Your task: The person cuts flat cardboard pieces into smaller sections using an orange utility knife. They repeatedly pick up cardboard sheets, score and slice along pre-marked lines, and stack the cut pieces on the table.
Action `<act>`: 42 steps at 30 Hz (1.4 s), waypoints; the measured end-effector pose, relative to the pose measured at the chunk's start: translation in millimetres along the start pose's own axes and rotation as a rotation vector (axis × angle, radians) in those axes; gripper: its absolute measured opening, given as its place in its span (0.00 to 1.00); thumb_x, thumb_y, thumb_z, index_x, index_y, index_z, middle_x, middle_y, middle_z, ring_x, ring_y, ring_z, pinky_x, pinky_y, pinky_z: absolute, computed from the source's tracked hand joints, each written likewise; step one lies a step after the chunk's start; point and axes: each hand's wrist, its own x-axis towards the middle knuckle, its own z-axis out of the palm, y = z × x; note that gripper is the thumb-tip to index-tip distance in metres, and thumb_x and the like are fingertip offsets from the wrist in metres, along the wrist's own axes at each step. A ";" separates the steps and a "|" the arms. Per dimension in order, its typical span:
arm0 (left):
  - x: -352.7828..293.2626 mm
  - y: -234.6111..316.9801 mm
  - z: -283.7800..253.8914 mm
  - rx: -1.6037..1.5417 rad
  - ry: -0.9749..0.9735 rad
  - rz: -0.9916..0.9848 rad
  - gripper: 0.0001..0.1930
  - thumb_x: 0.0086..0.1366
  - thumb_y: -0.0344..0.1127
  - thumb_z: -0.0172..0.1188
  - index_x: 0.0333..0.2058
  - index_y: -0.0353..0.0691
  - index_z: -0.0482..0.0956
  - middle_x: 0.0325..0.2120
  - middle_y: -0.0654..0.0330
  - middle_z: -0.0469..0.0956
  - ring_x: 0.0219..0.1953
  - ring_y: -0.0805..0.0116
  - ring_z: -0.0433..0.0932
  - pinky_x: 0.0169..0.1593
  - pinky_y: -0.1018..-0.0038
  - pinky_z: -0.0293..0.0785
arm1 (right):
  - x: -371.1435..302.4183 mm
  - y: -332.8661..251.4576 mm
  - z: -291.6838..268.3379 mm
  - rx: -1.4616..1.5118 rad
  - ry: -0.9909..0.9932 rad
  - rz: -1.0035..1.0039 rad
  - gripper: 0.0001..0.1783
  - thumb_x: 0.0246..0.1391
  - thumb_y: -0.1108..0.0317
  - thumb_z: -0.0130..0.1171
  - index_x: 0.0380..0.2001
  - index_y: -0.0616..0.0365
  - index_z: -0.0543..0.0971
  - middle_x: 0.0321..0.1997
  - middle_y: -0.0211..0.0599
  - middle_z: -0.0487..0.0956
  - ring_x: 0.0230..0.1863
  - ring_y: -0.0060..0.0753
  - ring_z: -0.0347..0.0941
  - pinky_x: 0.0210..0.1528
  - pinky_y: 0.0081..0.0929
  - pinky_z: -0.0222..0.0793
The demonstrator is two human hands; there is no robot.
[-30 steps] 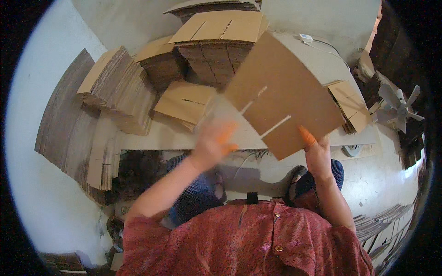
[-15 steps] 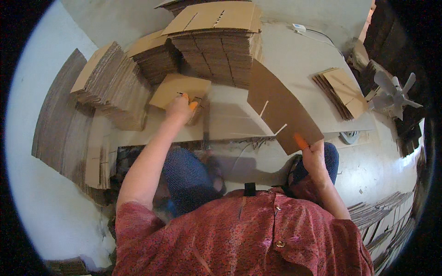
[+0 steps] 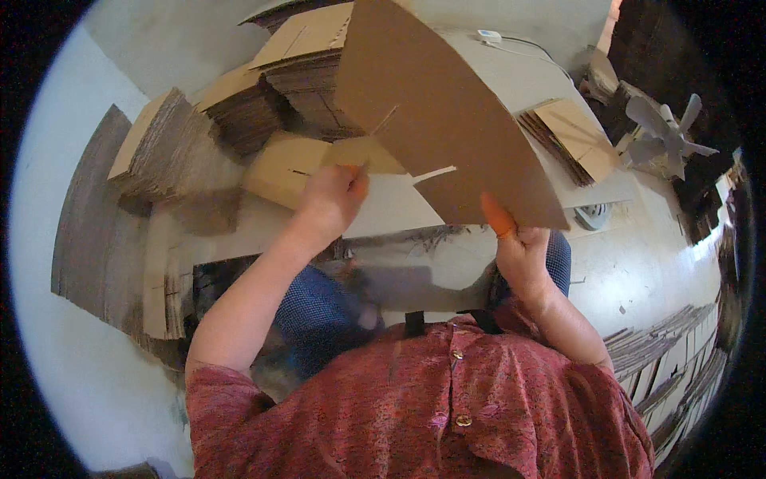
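My right hand (image 3: pixel 520 254) grips a large slotted cardboard sheet (image 3: pixel 447 104) by its lower right edge, orange finger covering in front. Tilted up off the table, the sheet shows two slots running in from its lower left edge. My left hand (image 3: pixel 333 198) is closed in a pinch on a smaller cardboard piece (image 3: pixel 369 150), left of the large sheet. That piece is partly blurred, and the large sheet overlaps its right side. Beneath and left of my left hand lies another slotted cardboard piece (image 3: pixel 275 168) on the table.
Tall cardboard stacks (image 3: pixel 152 152) stand at the left, with another stack (image 3: pixel 307 36) at the back. Slotted pieces (image 3: pixel 576 140) lie in a small pile at the right, near a fan (image 3: pixel 666 137). A white power adapter (image 3: pixel 489 37) with a cable sits farther back.
My right hand has raised the large sheet, bringing it nearer and to the left. The left hand has drawn back rightward from the low pile with a smaller cardboard piece.
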 end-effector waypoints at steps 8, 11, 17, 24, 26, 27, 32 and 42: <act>15.5 36.1 12.4 -0.398 -0.242 -0.092 0.14 0.60 0.37 0.53 0.29 0.29 0.78 0.19 0.54 0.77 0.22 0.71 0.72 0.27 0.69 0.69 | 12.6 -26.0 -30.7 -0.213 -0.072 -0.009 0.07 0.50 0.78 0.57 0.34 0.66 0.78 0.33 0.38 0.79 0.33 0.25 0.73 0.35 0.23 0.68; 15.6 69.3 9.1 -0.449 -0.263 0.114 0.14 0.57 0.39 0.52 0.23 0.31 0.75 0.20 0.44 0.74 0.21 0.51 0.73 0.26 0.64 0.66 | 8.7 0.2 -33.3 -0.294 -0.116 0.052 0.07 0.48 0.76 0.57 0.32 0.67 0.78 0.26 0.44 0.79 0.26 0.22 0.71 0.28 0.25 0.68; 14.5 68.2 35.7 0.100 -0.088 0.339 0.12 0.58 0.38 0.53 0.33 0.33 0.78 0.25 0.45 0.77 0.26 0.49 0.76 0.30 0.63 0.71 | 13.4 -1.1 -34.4 -0.331 -0.217 0.199 0.08 0.51 0.76 0.54 0.35 0.65 0.77 0.33 0.40 0.78 0.34 0.22 0.70 0.36 0.24 0.67; 16.1 91.3 34.1 0.188 -0.128 0.319 0.08 0.56 0.33 0.51 0.27 0.37 0.76 0.23 0.46 0.75 0.29 0.47 0.75 0.32 0.57 0.71 | 18.1 10.8 -42.5 -0.437 -0.166 0.225 0.08 0.52 0.75 0.55 0.36 0.66 0.77 0.34 0.37 0.79 0.36 0.25 0.72 0.39 0.23 0.67; 19.4 82.8 47.2 0.069 -0.148 0.342 0.10 0.56 0.35 0.54 0.30 0.34 0.78 0.26 0.43 0.76 0.29 0.44 0.75 0.33 0.58 0.72 | 18.1 17.1 -41.9 -0.459 -0.155 0.206 0.07 0.52 0.73 0.55 0.33 0.67 0.77 0.27 0.43 0.77 0.29 0.26 0.68 0.33 0.27 0.66; 22.3 80.4 47.6 -0.002 -0.149 0.312 0.10 0.56 0.35 0.54 0.30 0.34 0.78 0.26 0.43 0.76 0.29 0.44 0.75 0.33 0.58 0.72 | 19.0 18.4 -41.3 -0.439 -0.149 0.190 0.08 0.52 0.72 0.55 0.31 0.67 0.77 0.23 0.48 0.75 0.23 0.27 0.64 0.27 0.31 0.65; 25.5 79.5 39.8 0.046 -0.053 0.333 0.10 0.56 0.34 0.53 0.27 0.31 0.77 0.26 0.42 0.75 0.28 0.44 0.75 0.32 0.58 0.71 | 28.9 -0.5 -34.7 -0.445 -0.200 0.202 0.08 0.51 0.71 0.54 0.30 0.66 0.77 0.19 0.56 0.73 0.18 0.32 0.63 0.23 0.35 0.65; 35.9 87.9 41.3 -0.239 -0.200 0.192 0.13 0.58 0.38 0.54 0.23 0.33 0.76 0.22 0.43 0.74 0.28 0.44 0.74 0.32 0.59 0.70 | 19.5 37.3 -28.9 -0.629 -0.426 0.420 0.18 0.47 0.62 0.62 0.33 0.68 0.75 0.29 0.62 0.74 0.26 0.47 0.71 0.27 0.36 0.67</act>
